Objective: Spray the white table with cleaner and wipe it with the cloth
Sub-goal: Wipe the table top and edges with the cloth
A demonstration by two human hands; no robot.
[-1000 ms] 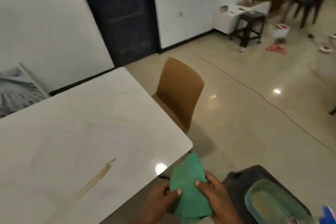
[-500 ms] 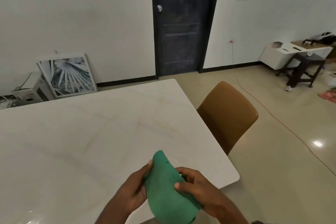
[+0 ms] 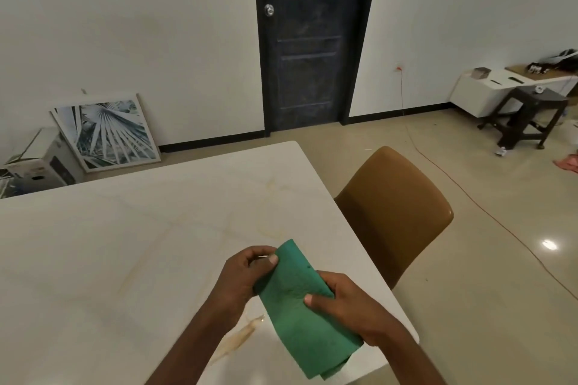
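Your left hand (image 3: pixel 242 275) and right hand (image 3: pixel 342 306) each pinch the soft, folded green cloth (image 3: pixel 300 312) above the near right corner of the smooth white bench (image 3: pixel 125 244). A brown streak (image 3: pixel 237 337) lies just beside it. Past the edge stands a rounded brown chair (image 3: pixel 394 212).

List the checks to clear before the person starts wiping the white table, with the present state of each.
1. Cloth held: ok. The left hand pinches the upper edge of the green cloth and the right hand grips its right side.
2. Cloth folded to a pad: ok, it looks doubled over.
3. Cloth on the white table: not ok, it is held above the near corner.
4. Cleaner sprayed: cannot tell, no wet film shows.
5. Spray bottle within reach: cannot tell, none is in view.
6. Dirt located: ok, a brown streak lies just left of the cloth.
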